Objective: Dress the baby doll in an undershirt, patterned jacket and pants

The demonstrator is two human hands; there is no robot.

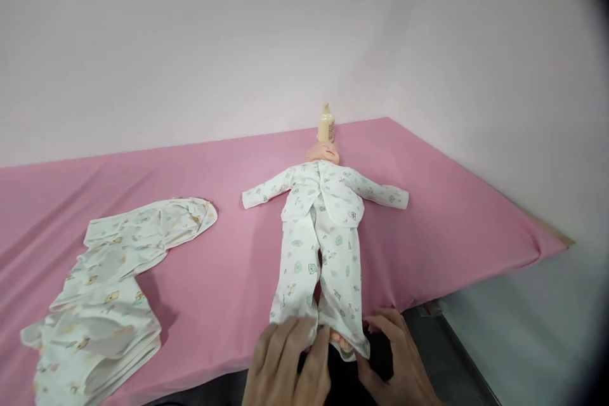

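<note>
A baby doll lies on its back in a white printed jacket and matching trousers, its legs toward me. My left hand curls over the lower end of one trouser leg, with its thumb at the inner edge of the other leg. At that other leg's outer hem is my right hand, fingers bent and thumb against the cloth. Between my hands, the doll's toes show at the cuff opening. The foot on the left is hidden by my fingers.
A folded white printed cloth lies at left on the pink padded table. Behind the doll's head stands a pale yellow pump bottle. White walls border the table at the back and right; its front edge is close to me.
</note>
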